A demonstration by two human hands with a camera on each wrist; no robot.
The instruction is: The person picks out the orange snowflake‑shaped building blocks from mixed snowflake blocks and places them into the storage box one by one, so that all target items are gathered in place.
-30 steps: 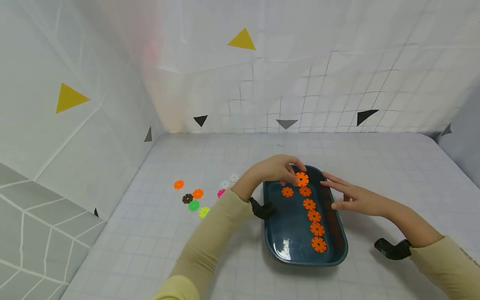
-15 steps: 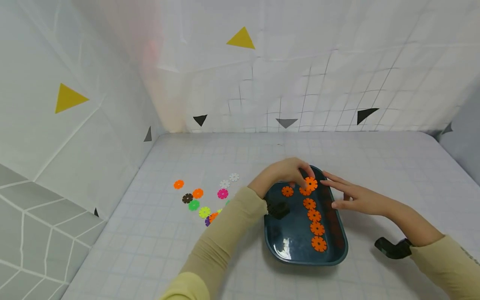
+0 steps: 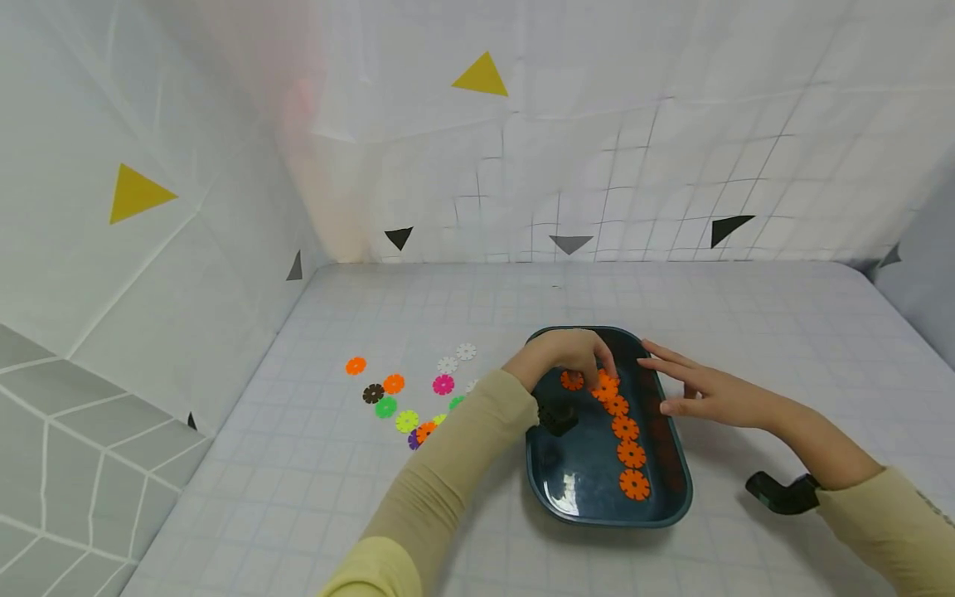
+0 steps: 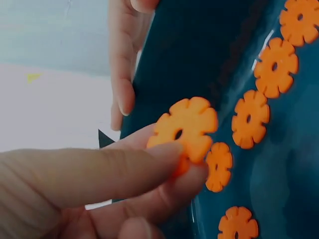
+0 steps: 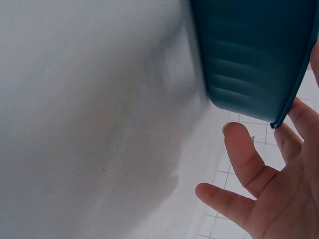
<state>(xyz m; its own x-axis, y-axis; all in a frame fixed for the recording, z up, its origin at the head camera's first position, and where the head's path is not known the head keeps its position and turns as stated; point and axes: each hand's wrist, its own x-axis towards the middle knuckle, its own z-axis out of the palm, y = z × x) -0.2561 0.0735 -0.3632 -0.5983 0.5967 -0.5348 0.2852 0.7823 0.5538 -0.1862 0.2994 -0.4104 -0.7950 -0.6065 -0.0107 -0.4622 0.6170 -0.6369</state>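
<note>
My left hand reaches into the far part of a dark teal tray. Between thumb and fingers it pinches an orange flower-shaped plastic disc, slotted round its edge. Inside the tray, several similar orange discs form a line toward the near end, and one orange disc lies apart to the left, partly behind the hand. My right hand is at the tray's right side with fingers extended; in the right wrist view, fingertips touch the rim while the thumb stays off it.
Loose discs lie on the white table left of the tray, among them a pink disc, a brown disc, a green disc and a white disc. White sheeting rises behind and at the left.
My left hand has moved right, then lower into the tray, carrying the orange disc to the line's far end. More loose discs show beside the left sleeve. The right hand has stayed put.
</note>
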